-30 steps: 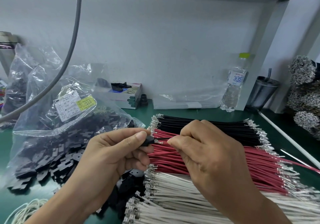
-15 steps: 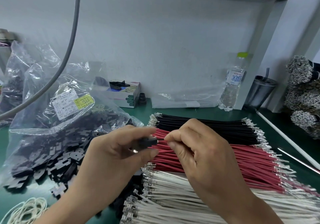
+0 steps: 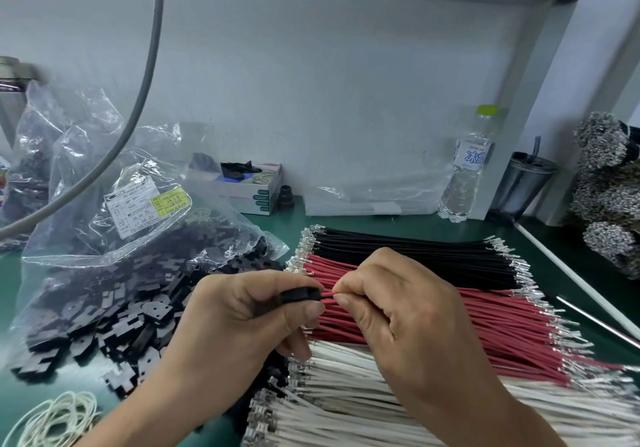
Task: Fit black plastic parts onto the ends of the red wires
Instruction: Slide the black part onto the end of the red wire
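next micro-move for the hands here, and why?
Probably push the red wire a little further left into the black plastic part. The right hand pinches the wire just outside the part, the left hand holds the part, and seating can't be confirmed.

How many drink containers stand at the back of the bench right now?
2. A clear water bottle with a green cap stands against the back wall, right of centre. A dark tumbler with a straw stands just right of it, by the white post. Others may be hidden behind the bags.

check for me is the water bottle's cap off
No, the water bottle stands upright by the wall with its green cap on.
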